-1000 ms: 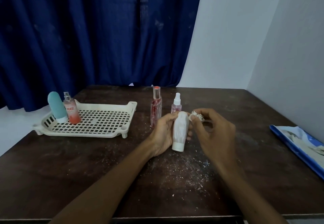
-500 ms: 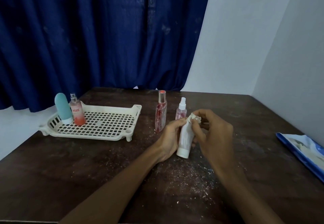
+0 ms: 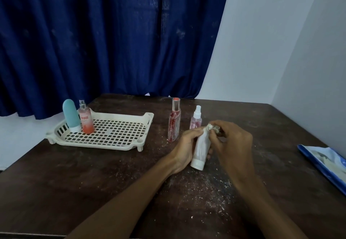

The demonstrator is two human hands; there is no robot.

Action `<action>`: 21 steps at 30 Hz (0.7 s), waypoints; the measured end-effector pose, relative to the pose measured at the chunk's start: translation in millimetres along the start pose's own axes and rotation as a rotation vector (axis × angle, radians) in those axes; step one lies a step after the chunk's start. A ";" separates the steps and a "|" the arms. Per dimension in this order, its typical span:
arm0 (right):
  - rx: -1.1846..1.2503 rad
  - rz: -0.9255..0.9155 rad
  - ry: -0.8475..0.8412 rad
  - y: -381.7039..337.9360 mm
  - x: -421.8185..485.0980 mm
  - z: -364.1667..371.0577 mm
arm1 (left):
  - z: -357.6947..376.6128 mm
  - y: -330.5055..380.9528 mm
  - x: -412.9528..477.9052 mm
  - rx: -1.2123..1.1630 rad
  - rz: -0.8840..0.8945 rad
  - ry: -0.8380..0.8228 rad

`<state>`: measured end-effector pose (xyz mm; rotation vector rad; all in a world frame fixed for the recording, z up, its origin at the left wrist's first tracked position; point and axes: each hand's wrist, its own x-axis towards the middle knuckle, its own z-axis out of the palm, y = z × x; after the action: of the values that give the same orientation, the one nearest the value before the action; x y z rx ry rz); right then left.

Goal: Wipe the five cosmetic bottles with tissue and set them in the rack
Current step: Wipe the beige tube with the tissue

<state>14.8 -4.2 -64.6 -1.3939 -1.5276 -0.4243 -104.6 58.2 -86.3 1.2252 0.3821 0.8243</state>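
My left hand (image 3: pixel 185 148) grips a white tube bottle (image 3: pixel 200 150), cap end down, tilted over the dark table. My right hand (image 3: pixel 232 141) pinches a crumpled tissue (image 3: pixel 211 127) against the tube's upper end. A tall red bottle (image 3: pixel 174 120) and a small pink spray bottle (image 3: pixel 196 118) stand on the table just behind my hands. The cream rack (image 3: pixel 116 141) lies at the left; a teal bottle (image 3: pixel 70 115) and a pink-orange spray bottle (image 3: pixel 86 118) stand upright in its far left corner.
White tissue crumbs are scattered over the dark wooden table (image 3: pixel 93 192) in front of my hands. A blue-and-white packet (image 3: pixel 327 162) lies at the right edge. A blue curtain (image 3: pixel 93 42) hangs behind, with white walls at the right.
The tube has tilted more, its top leaning right. My right hand with the tissue has stayed at the tube's upper end. The view has shifted slightly downward and left.
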 end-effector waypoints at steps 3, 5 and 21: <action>0.002 -0.033 -0.025 -3.8 2.2 1.8 | -1.1 -0.7 0.6 -0.001 0.009 0.005; -0.006 -0.079 -0.040 -5.9 -0.4 -0.3 | -2.4 -1.0 0.3 0.001 0.016 0.001; -0.001 -0.132 -0.070 0.4 10.1 -14.0 | -2.6 -3.3 3.0 0.102 0.026 0.017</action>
<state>22.5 -9.5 -50.1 -1.3254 -1.6825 -0.4607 -103.2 61.8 -89.8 1.3215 0.4270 0.8465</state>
